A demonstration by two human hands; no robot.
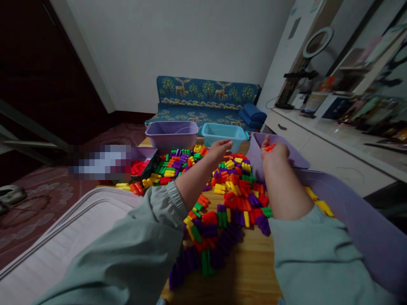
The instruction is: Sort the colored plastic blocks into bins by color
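My left hand (220,149) hovers over the far part of the block pile (235,182), its fingers stretched to the right with no block visible in them. At the near rim of a purple bin (258,159), my right hand (277,152) is closed around a small orange plastic block (270,147). The pile spreads across a wooden table (251,262). It holds red, orange, yellow, green and purple blocks, many joined side by side. A chain of purple blocks (187,263) with a green block (207,262) lies nearest to me.
Another purple bin (171,137) and a light blue bin (224,132) stand at the far edge. A dark box (152,163) holds red pieces at left. A pale bin (95,212) is front left; a large purple bin (356,220) with yellow blocks is at right.
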